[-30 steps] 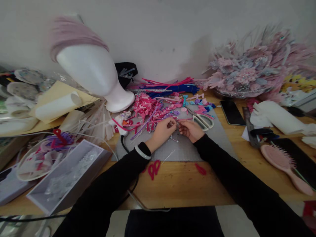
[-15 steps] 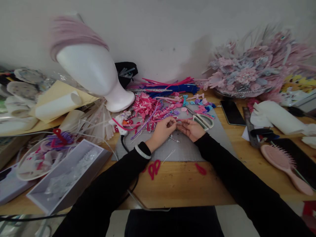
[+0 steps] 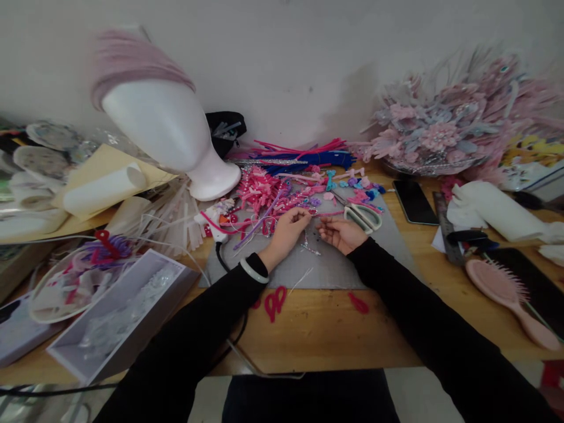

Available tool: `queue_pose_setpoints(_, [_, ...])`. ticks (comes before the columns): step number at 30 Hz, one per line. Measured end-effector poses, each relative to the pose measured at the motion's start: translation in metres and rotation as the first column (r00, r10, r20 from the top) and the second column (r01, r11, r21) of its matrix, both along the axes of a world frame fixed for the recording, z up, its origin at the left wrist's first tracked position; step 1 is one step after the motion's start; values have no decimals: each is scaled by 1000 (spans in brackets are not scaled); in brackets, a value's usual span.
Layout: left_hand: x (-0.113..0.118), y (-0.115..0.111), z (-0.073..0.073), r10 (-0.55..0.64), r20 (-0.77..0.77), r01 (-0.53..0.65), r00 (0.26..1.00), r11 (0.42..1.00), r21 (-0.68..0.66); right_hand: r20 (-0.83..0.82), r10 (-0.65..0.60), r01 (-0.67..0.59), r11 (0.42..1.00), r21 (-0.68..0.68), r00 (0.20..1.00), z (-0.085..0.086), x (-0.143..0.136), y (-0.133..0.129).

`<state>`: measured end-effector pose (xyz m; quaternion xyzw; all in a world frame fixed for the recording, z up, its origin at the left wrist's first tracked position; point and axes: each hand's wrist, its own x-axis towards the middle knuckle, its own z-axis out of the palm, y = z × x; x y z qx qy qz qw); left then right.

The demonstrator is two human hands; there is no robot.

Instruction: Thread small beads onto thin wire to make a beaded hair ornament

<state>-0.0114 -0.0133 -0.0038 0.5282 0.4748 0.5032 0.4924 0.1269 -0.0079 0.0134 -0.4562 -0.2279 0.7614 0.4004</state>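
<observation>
My left hand (image 3: 289, 232), a pale bangle at its wrist, is closed in a pinch over the grey mat (image 3: 343, 267). A thin, sparkly beaded strand (image 3: 312, 249) trails below its fingertips. Across a small gap, my right hand (image 3: 343, 234) has its fingers curled with thumb and fingertips together; anything between them is too small to make out. Right behind it lie scissors (image 3: 365, 217) with pale handles. Pink fuzzy pipe-cleaner pieces (image 3: 259, 191) are heaped beyond my left hand. Red fuzzy loops (image 3: 275, 303) lie near the table's front edge.
A white foam head (image 3: 161, 126) and a glue gun (image 3: 215, 223) stand at left, its cord crossing beneath my left arm. An open box (image 3: 176, 267) holds clear packets. At right are a phone (image 3: 415, 201), a pink hairbrush (image 3: 497, 282) and a pink flower arrangement (image 3: 440, 132).
My hands have drawn slightly apart, opening a gap between the fingertips that were together before. The surrounding things have stayed in place.
</observation>
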Motion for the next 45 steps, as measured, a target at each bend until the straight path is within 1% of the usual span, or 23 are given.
queue_pose_setpoints(4, [-1,1,-2,-2,123,10,992,998,-64,73,28,-33,997,69,997,-4,-3,-1])
queue_pose_setpoints(7, [-1,1,-3,-8,135,17,991,998,-65,68,-20,11,991,134,997,-6,-5,-2])
queue_pose_setpoints(9, [-1,1,-2,-14,119,20,993,998,-54,50,-55,47,988,146,997,-7,-5,-2])
queue_pose_setpoints(16, [1,0,1,-16,39,17,999,999,-34,-64,-69,75,992,105,996,-9,-2,1])
queue_pose_setpoints(21, [1,-1,1,-22,6,22,1000,1000,-15,-157,-22,34,996,77,987,-10,0,3])
queue_pose_setpoints(23, [1,-1,1,-33,-4,33,999,999,-19,-180,-21,32,998,54,983,-9,0,3])
queue_pose_setpoints(27, [1,-1,0,-50,-14,50,999,999,-16,-193,-30,32,999,8,981,-6,-1,3])
queue_pose_setpoints(31, [1,0,0,-49,-10,49,999,999,0,-197,-43,42,999,-7,980,-4,-1,2])
queue_pose_setpoints(35, [1,0,0,-44,2,44,999,999,10,-187,-52,54,999,7,981,-5,-1,1])
queue_pose_setpoints(40, [1,-2,2,-51,7,51,999,999,7,-187,-89,99,994,41,978,-8,-3,1])
queue_pose_setpoints(45, [1,-3,3,-53,12,53,999,998,29,-176,-69,81,995,65,982,-9,-3,0])
